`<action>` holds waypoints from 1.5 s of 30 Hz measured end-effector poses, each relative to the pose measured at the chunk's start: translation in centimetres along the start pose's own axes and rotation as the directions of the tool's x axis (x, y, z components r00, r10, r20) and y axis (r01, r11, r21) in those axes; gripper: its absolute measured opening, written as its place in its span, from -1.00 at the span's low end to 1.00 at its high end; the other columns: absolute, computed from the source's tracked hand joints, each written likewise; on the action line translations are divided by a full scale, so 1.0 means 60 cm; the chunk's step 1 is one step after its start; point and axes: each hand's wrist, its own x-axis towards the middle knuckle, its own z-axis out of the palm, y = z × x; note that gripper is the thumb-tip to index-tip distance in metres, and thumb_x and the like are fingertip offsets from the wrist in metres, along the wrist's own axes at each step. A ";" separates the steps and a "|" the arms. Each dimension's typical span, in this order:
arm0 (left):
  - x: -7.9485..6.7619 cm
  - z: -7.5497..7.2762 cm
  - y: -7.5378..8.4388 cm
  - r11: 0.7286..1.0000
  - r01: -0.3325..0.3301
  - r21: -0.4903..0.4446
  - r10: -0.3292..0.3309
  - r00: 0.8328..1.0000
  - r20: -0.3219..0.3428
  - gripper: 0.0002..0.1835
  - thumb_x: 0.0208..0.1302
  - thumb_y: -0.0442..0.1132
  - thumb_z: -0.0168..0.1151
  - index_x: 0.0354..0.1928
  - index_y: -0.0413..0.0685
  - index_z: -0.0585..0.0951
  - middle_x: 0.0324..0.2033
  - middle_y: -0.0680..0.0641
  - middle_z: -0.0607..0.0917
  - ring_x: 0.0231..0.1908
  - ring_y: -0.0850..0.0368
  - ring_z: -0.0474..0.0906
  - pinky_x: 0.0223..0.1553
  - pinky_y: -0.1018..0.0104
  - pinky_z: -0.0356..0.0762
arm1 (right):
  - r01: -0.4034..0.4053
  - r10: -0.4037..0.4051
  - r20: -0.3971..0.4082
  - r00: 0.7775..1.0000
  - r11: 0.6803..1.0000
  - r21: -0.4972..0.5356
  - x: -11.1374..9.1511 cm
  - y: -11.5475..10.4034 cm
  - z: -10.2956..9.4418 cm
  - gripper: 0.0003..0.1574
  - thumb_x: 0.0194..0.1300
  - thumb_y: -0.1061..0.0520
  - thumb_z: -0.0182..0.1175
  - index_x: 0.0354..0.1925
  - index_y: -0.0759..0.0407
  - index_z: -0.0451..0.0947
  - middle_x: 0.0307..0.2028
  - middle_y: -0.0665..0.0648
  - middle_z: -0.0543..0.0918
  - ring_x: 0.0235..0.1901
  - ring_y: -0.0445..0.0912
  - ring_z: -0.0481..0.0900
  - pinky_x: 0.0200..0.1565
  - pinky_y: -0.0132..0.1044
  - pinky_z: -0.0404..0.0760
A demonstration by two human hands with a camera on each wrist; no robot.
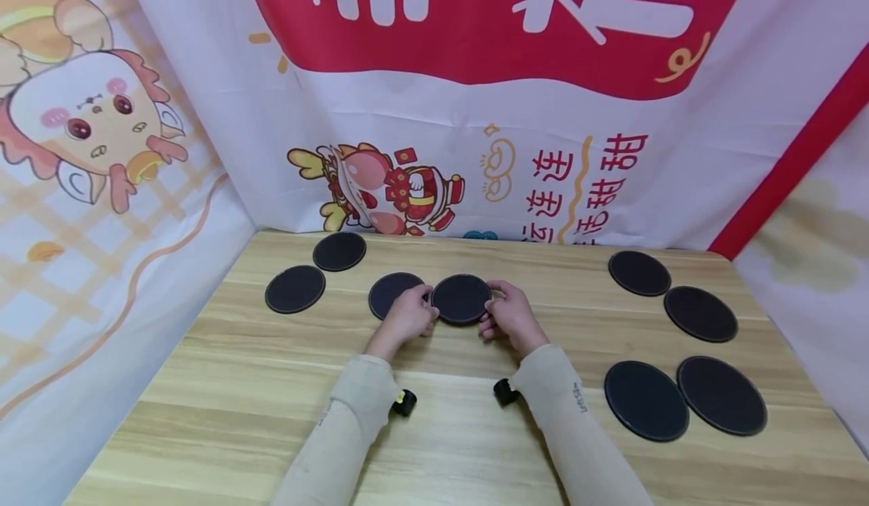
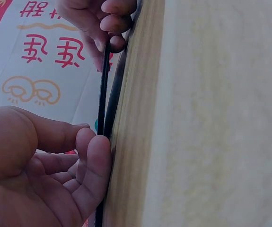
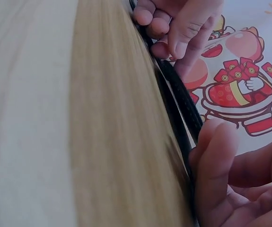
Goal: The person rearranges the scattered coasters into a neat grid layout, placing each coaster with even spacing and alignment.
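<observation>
Both hands hold one round black coaster (image 1: 462, 299) by opposite edges, over the middle of the far half of the table. On its left rim my left hand (image 1: 409, 314) pinches it between thumb and fingers. At the right rim my right hand (image 1: 511, 316) grips it likewise. The wrist views show the held coaster (image 2: 102, 94) edge-on, slightly off the table. A second dark edge (image 3: 173, 113) runs beneath it; I cannot tell whether that is another coaster or shadow. Partly behind my left hand lies a black coaster (image 1: 387, 291) on the table.
The wooden table (image 1: 448, 446) carries a pair of black coasters (image 1: 296, 289) at the back left. More pairs lie at the back right (image 1: 701, 314) and the front right (image 1: 646, 400). Printed cloth (image 1: 421, 114) hangs along the far edge and both sides.
</observation>
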 end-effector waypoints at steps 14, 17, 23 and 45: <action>0.002 0.002 0.000 0.999 0.010 -0.042 -0.011 0.999 -0.033 -0.30 0.24 -0.57 0.01 0.47 -0.25 0.28 -0.51 -0.15 0.58 -0.62 0.10 0.55 -0.55 0.30 0.61 | 0.006 -0.007 -0.071 0.997 1.000 -0.004 -0.002 0.000 -0.006 -0.47 0.48 0.33 0.02 0.37 0.35 0.34 -0.43 0.31 0.63 -0.66 -0.06 0.62 -0.60 -0.24 0.65; 0.001 0.002 -0.001 0.999 0.010 -0.048 -0.011 1.000 -0.028 -0.31 0.23 -0.57 -0.01 0.46 -0.25 0.30 -0.52 -0.13 0.58 -0.62 0.12 0.54 -0.55 0.31 0.59 | 0.015 -0.016 -0.065 0.998 1.000 -0.016 -0.002 -0.001 -0.005 -0.47 0.47 0.34 0.02 0.36 0.36 0.35 -0.44 0.31 0.62 -0.68 -0.06 0.61 -0.62 -0.24 0.64; 0.000 0.001 0.000 0.997 0.021 -0.070 -0.022 1.000 -0.018 -0.30 0.22 -0.58 -0.05 0.46 -0.24 0.30 -0.49 -0.15 0.59 -0.62 0.13 0.52 -0.57 0.33 0.57 | 0.035 -0.042 -0.068 0.997 0.993 -0.109 -0.001 0.001 -0.002 -0.47 0.45 0.31 0.06 0.34 0.31 0.39 -0.50 0.25 0.62 -0.74 -0.09 0.52 -0.69 -0.30 0.54; -0.002 0.002 0.001 0.997 0.020 -0.074 -0.021 1.000 -0.021 -0.30 0.19 -0.56 -0.05 0.45 -0.24 0.30 -0.58 -0.09 0.54 -0.69 0.14 0.45 -0.64 0.38 0.44 | 0.070 -0.101 -0.102 0.990 0.958 -0.278 -0.009 -0.005 0.016 -0.36 0.36 0.43 -0.02 0.39 0.27 0.41 -0.57 0.26 0.61 -0.71 -0.09 0.54 -0.66 -0.28 0.57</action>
